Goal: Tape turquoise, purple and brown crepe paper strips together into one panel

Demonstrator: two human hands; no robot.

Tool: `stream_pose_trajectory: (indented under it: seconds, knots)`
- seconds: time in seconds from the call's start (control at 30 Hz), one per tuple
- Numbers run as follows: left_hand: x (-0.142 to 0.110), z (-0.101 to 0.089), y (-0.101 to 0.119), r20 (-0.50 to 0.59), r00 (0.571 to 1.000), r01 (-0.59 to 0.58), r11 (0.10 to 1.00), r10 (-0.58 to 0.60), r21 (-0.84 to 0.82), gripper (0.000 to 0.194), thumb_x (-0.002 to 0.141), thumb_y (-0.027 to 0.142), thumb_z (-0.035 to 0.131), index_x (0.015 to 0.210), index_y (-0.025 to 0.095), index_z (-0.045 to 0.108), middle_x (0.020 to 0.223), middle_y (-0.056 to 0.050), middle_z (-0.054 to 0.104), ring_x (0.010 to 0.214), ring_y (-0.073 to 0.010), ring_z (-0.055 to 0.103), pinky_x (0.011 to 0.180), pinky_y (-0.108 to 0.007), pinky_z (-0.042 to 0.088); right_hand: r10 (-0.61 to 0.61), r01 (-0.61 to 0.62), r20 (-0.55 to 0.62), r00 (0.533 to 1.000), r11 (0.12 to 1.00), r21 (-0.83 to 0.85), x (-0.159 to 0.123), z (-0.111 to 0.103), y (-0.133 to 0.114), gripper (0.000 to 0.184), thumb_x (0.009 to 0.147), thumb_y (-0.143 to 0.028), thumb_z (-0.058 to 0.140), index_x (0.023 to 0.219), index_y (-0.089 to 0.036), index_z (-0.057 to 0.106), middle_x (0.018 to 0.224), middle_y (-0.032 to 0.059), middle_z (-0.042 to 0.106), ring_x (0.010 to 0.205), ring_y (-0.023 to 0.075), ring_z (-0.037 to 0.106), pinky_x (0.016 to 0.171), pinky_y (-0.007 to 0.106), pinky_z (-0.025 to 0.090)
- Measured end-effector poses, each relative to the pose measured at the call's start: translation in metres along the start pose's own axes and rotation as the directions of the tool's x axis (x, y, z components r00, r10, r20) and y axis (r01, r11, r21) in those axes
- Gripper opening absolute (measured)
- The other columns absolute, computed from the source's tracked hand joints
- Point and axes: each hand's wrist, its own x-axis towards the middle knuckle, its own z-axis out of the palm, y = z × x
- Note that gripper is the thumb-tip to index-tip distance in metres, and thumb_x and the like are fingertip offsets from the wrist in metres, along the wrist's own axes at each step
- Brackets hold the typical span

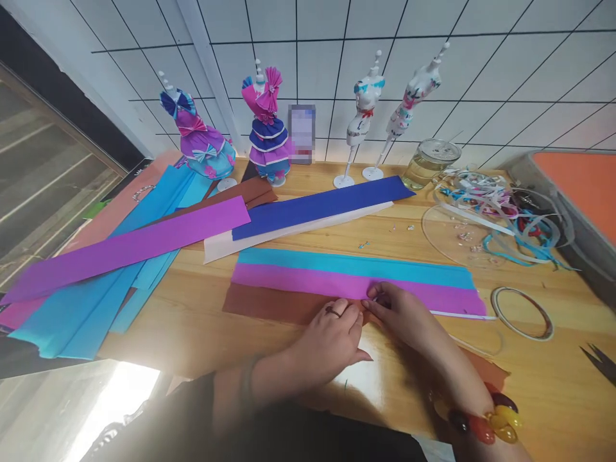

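Three overlapping crepe paper strips lie across the wooden table [202, 321] in front of me: a cyan strip [356, 264], a magenta strip [308, 280] and a brown strip [269, 305] nearest me. My left hand [330, 340], with a ring on one finger, presses its fingertips on the brown strip's edge. My right hand [409, 317], a beaded bracelet at its wrist, pinches the paper where the brown and magenta strips meet, fingertips touching those of the left.
More paper lies to the left: a long purple strip [129, 247], cyan sheets [91, 308], a dark blue strip [317, 205] over white. Four small mannequins stand at the wall, two in paper dresses [205, 144]. At right: a ribbon pile [500, 208], a glass jar [430, 162], a tape ring [522, 313], scissors [601, 362].
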Motion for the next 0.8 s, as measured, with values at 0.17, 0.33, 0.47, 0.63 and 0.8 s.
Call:
stream_pose_trajectory:
  seconds: [0.17,0.33,0.47,0.63,0.8]
  knots:
    - [0.001,0.001,-0.003,0.007,1.0,-0.012,1.0,0.012,0.006,0.06,0.078,0.053,0.058,0.118,0.009,0.051,0.116,-0.011,0.056,0.112,-0.0255,0.046,0.092,-0.038,0.042,-0.004,0.006,-0.012,1.0,0.996,0.092,-0.009,-0.009,-0.001,0.028,0.083,-0.042,0.044,0.092,-0.021,0.06,0.085,0.0051,0.069,0.077,0.0192,0.062,0.07,0.031,0.043]
    - [0.003,-0.003,-0.002,0.019,0.999,-0.03,0.999,0.029,0.028,0.057,0.081,0.052,0.056,0.121,0.012,0.049,0.118,-0.011,0.055,0.111,-0.0253,0.046,0.089,-0.038,0.042,0.092,-0.086,-0.075,0.993,0.993,0.079,-0.022,-0.019,0.001,0.037,0.086,-0.048,0.038,0.092,-0.02,0.062,0.089,0.0077,0.069,0.081,0.0222,0.061,0.073,0.033,0.042]
    - [0.005,-0.002,-0.003,0.013,0.999,-0.035,0.998,0.035,0.046,0.053,0.081,0.052,0.056,0.119,0.015,0.051,0.127,-0.011,0.051,0.11,-0.0256,0.046,0.088,-0.038,0.04,0.104,-0.099,-0.05,0.993,0.991,0.091,-0.027,-0.018,0.001,0.037,0.085,-0.049,0.039,0.087,-0.02,0.062,0.085,0.0059,0.068,0.077,0.0206,0.061,0.068,0.031,0.042]
    - [0.007,0.0,-0.004,0.005,0.999,-0.048,0.998,0.047,0.045,0.054,0.082,0.052,0.055,0.119,0.014,0.051,0.128,-0.01,0.052,0.11,-0.0262,0.046,0.089,-0.039,0.039,0.076,-0.072,-0.042,0.996,0.993,0.091,-0.03,-0.016,0.005,0.037,0.085,-0.049,0.039,0.08,-0.019,0.061,0.074,0.0033,0.065,0.068,0.0172,0.056,0.063,0.028,0.042]
    - [0.007,-0.001,-0.005,0.012,0.999,-0.052,0.998,0.052,0.04,0.053,0.083,0.052,0.054,0.119,0.014,0.051,0.131,-0.01,0.051,0.111,-0.0258,0.045,0.09,-0.039,0.038,0.136,-0.133,-0.052,0.989,0.989,0.063,-0.037,-0.022,0.018,0.039,0.085,-0.051,0.038,0.079,-0.02,0.06,0.074,0.0035,0.066,0.066,0.0173,0.056,0.061,0.028,0.041]
